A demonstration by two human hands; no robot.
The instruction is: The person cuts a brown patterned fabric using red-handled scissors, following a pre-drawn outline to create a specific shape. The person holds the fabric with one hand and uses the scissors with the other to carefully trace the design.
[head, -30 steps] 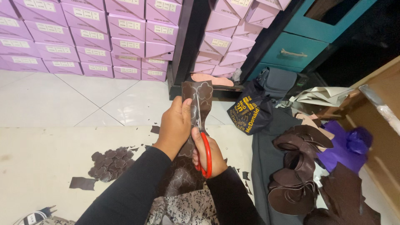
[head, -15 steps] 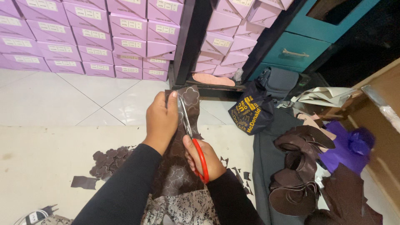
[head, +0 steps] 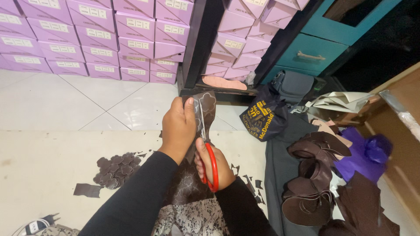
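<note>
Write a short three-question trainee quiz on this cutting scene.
1. Which hand works the red-handled scissors?
2. True or false: the left hand rests flat on the floor.
3. The pile of small cut pieces lies to which side of the person's arms: A left, B right?

Key:
1. The right hand.
2. False; it grips the dark brown leather strip.
3. A.

Brown leather strip upright (embossed); red-handled scissors cutting.

One pair of scissors, two hands, one dark bag.
</note>
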